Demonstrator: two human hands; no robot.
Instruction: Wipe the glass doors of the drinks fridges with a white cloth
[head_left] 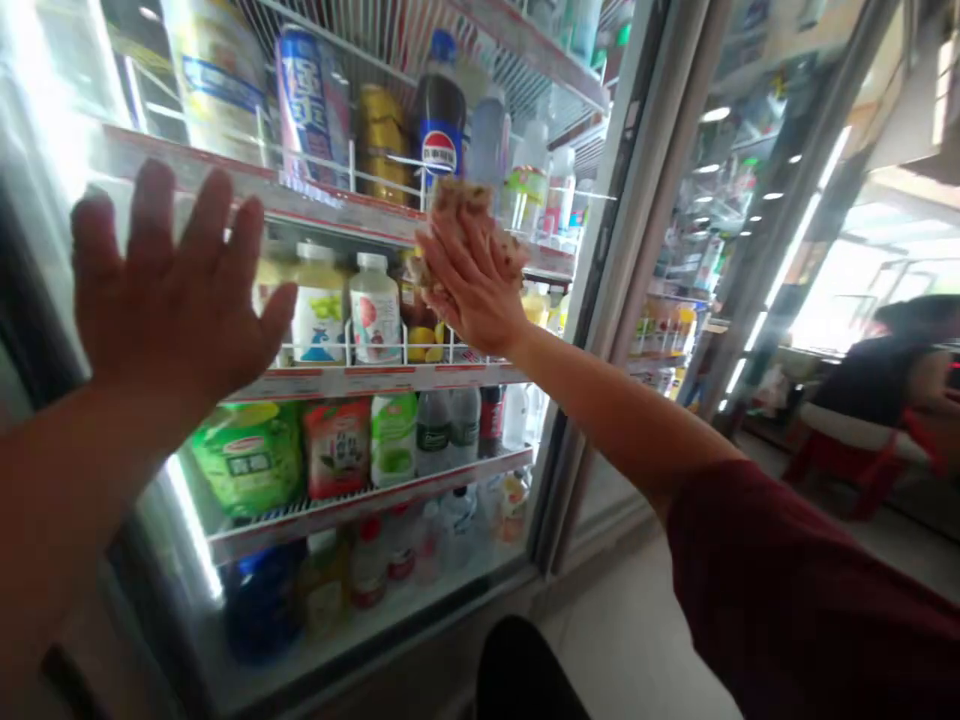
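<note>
My right hand (480, 285) presses a patterned beige cloth (466, 196) flat against the glass door (495, 545) of a drinks fridge, its fingers spread over the cloth. The cloth shows past my fingertips and along both sides of the hand. My left hand (176, 300) is raised with its fingers apart and holds nothing. It is in front of the left part of the door; whether its palm touches the glass I cannot tell. Behind the door, close to the cloth, stand a cola bottle (441, 110) and white-capped juice bottles (375, 310).
Shelves inside hold cans (304, 100), green pouches (251, 455) and several bottles. A metal door frame (637, 200) runs along the right, beside another glass-fronted fridge (682, 250). Farther right a person (862, 390) sits on a red stool (847, 455). My dark knee (525, 665) is below.
</note>
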